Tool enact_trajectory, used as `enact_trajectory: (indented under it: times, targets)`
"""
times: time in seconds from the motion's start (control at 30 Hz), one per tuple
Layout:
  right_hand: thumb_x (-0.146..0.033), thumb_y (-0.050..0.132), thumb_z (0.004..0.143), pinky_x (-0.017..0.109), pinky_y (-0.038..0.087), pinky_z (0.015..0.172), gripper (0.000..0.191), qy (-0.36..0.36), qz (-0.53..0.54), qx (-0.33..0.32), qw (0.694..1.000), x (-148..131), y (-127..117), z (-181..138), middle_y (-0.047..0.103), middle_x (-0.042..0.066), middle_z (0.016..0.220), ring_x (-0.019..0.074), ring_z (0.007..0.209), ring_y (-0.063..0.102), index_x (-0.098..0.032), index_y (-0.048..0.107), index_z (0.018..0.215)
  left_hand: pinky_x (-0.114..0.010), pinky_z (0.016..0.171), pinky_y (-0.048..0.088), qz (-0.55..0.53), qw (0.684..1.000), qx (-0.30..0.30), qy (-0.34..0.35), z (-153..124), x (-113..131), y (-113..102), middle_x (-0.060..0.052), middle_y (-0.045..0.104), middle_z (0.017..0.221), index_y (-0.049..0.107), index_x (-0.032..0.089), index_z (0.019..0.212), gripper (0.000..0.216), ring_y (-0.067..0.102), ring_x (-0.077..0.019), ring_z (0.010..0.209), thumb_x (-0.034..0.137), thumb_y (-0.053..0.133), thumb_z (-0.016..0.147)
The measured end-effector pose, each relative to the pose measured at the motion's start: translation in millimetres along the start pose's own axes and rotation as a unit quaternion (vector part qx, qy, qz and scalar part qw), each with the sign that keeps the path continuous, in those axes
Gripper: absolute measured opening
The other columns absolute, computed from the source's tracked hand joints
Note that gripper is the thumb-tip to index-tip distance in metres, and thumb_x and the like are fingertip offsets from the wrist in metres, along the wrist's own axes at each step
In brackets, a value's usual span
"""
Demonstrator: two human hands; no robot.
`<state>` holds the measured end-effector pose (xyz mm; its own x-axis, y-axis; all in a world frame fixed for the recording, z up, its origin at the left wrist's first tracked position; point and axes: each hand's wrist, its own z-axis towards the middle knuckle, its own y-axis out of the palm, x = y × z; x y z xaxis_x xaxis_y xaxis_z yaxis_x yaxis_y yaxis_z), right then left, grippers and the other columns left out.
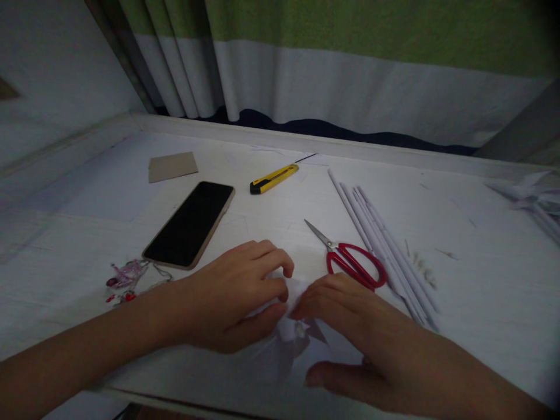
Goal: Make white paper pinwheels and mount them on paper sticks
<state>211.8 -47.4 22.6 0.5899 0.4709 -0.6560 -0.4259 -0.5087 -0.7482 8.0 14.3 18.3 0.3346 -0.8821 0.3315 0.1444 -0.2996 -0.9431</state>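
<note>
A white folded paper pinwheel (299, 331) lies on the white tabletop between my hands, near the front edge. Pointed paper flaps stick out from it, and its small centre is too blurred to make out. My left hand (240, 297) is just beyond its left side, fingers bent and apart, with nothing visible between them. On the other side, the fingertips of my right hand (371, 338) reach to the paper, touching or nearly touching it. The right thumb stands well away from those fingers. Red-handled scissors (356, 265) lie just beyond my right hand, blades slightly parted.
Several rolled white paper sticks (387, 251) lie right of the scissors, small pins (422, 268) beside them. A yellow utility knife (275, 178), a phone (190, 224) with a beaded charm (126, 277) and a cardboard piece (172, 167) lie farther left. Another pinwheel (534, 199) is far right.
</note>
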Motion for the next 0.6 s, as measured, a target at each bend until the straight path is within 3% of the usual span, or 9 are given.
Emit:
enact_trajectory:
  times: [0.1,0.27,0.43,0.6]
  targets:
    - [-0.031,0.053,0.080,0.028,0.035,0.081,0.023,-0.005,-0.004,0.013,1.000,4.1,-0.2,-0.3,0.055,0.001,0.095,0.0147,0.091,0.046,-0.018,0.051,0.099,-0.034,0.080,0.037,-0.009,0.999,-0.051,0.009,5.2,2.1,-11.3,-0.006,0.051,0.100,0.058,0.017,0.087,0.021,0.044,-0.0204,0.090,0.011,0.041,0.077]
    - [-0.033,0.057,0.077,0.028,0.036,0.079,0.024,-0.003,0.015,0.048,0.999,8.8,3.0,-2.2,0.056,0.001,0.093,0.0154,0.089,0.047,-0.021,0.051,0.096,-0.024,0.081,0.037,-0.069,0.991,-0.107,0.043,23.4,-1.5,-29.5,-0.002,0.056,0.101,0.055,0.020,0.102,0.031,0.049,-0.0143,0.090,0.004,0.041,0.079]
    - [-0.043,0.059,0.071,0.034,0.037,0.072,0.033,0.039,-0.005,0.117,0.992,1.1,11.9,0.0,0.059,0.005,0.086,0.0198,0.080,0.050,-0.016,0.053,0.090,-0.025,0.072,0.040,-0.007,0.985,-0.158,0.073,43.4,-10.4,-39.4,-0.001,0.063,0.088,0.062,0.023,0.091,0.031,0.055,-0.0157,0.080,0.002,0.044,0.076]
    - [-0.042,0.052,0.077,0.035,0.037,0.069,0.029,0.035,-0.016,0.118,0.992,-3.4,20.3,6.7,0.060,0.006,0.082,0.0202,0.076,0.051,-0.016,0.054,0.090,-0.027,0.074,0.039,0.027,0.980,-0.161,0.110,53.4,-20.8,-37.3,0.000,0.063,0.089,0.063,0.027,0.088,0.037,0.055,-0.0165,0.082,-0.001,0.046,0.072]
